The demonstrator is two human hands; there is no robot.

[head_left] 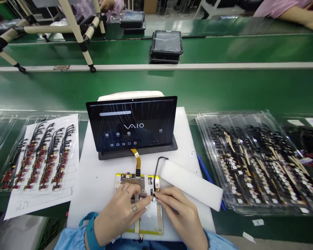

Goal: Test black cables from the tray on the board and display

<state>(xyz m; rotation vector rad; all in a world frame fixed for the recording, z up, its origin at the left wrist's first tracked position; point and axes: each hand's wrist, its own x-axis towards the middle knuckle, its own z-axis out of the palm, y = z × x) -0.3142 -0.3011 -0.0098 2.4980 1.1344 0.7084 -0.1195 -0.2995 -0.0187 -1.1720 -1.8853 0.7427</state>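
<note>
A circuit board joined to a flat, yellow-edged battery pack [152, 222] lies in front of me on a white foam mat [94, 194]. My left hand [125, 206] rests over the board, its index finger and thumb drawn together near the middle connector. From the other side my right hand [179, 210] pinches at the same spot; whatever small part is between the fingertips is hidden. Just above them a thin black cable [155, 172] curves up off the board. An orange flex ribbon [137, 161] links the board to a lit tablet screen [133, 119] propped upright behind it.
A white foam block [193, 184] lies right of the board, beside a blue pen [205, 170]. Clear trays of cable parts [240, 166] stand right; red-ended cables [48, 159] lie on paper at left. Stacked tablet-like devices [167, 43], a pipe frame [75, 29] and co-workers' arms [289, 15] are beyond.
</note>
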